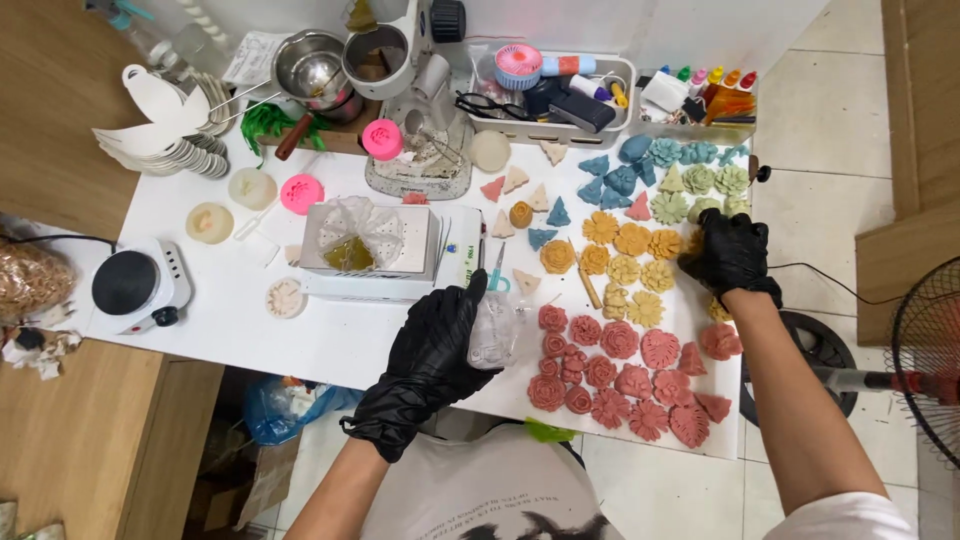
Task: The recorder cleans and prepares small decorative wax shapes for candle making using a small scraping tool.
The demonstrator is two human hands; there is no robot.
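Both my hands wear black gloves. My left hand [430, 355] grips a small clear plastic bag [495, 335] above the near edge of the white table [250, 325]. Further right, my right hand [730, 252] rests closed on a yellow moulded piece [692, 245] among the rows of flower- and leaf-shaped pieces. Those lie sorted by colour: red ones [620, 375] near me, yellow ones [625, 265] in the middle, teal and green ones [665, 170] at the far side. Small scissors [497, 270] lie just beyond the bag.
A white box with a mould on top [365, 250] stands left of the bag. A hotplate [135, 285] sits at the table's left end. A mixer [415, 100], a metal pot [310, 65] and trays of tools [560, 95] line the back. A fan [930, 370] stands on the floor at right.
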